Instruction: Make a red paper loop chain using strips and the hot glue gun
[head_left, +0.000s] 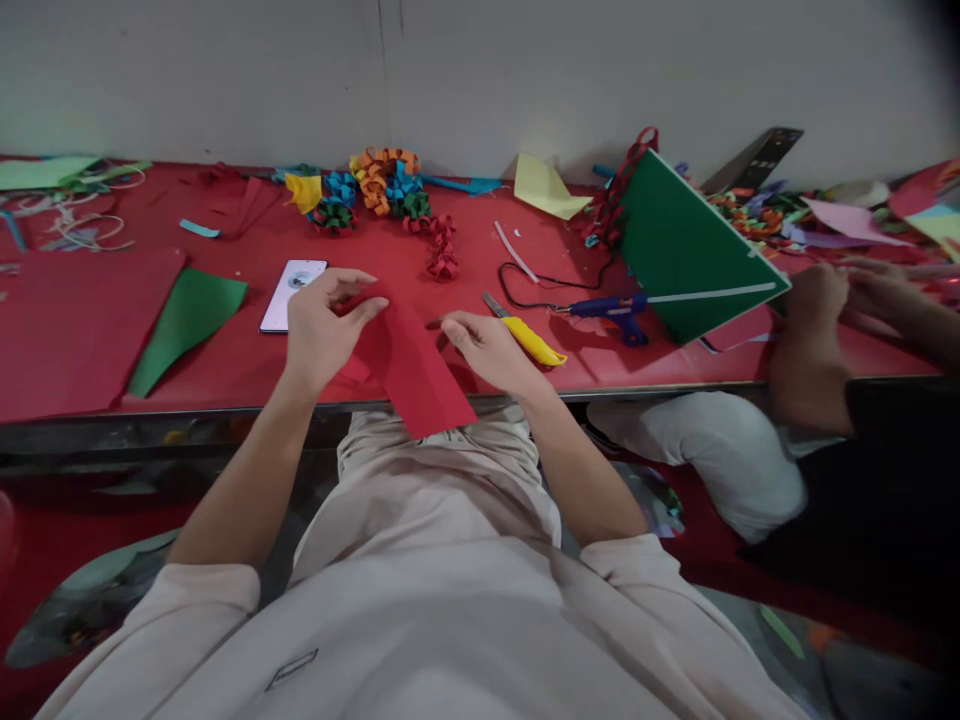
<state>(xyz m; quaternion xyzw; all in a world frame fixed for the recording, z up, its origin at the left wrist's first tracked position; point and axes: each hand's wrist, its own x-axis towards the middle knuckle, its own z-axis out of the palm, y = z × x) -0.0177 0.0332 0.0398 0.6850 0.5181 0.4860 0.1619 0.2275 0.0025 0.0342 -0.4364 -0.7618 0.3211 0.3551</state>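
1. Pale shirt (450, 620), nearest, fills 6 o'clock, with the lap (375, 440) beyond it.
2. Phone (275, 300): at 10 o'clock from the left hand (326, 325), which hides part of it.
3. That hand's thumb and fingers pinch the red paper (427, 385) near its upper end, hard to trace against the red table (472, 250).
4. From the pinch, the paper's long axis points to about 5 o'clock, its lower end over the lap.
5. Right hand (491, 350): at the paper's 3 o'clock, nearer its lower end; fingers curled beside its edge, but I cannot tell whether they touch or grasp it.
6. Yellow cutter (532, 340): just beside that hand, blade toward 10 o'clock.
7. Co-worker's hands (874, 285): far at 3 o'clock, blurred.
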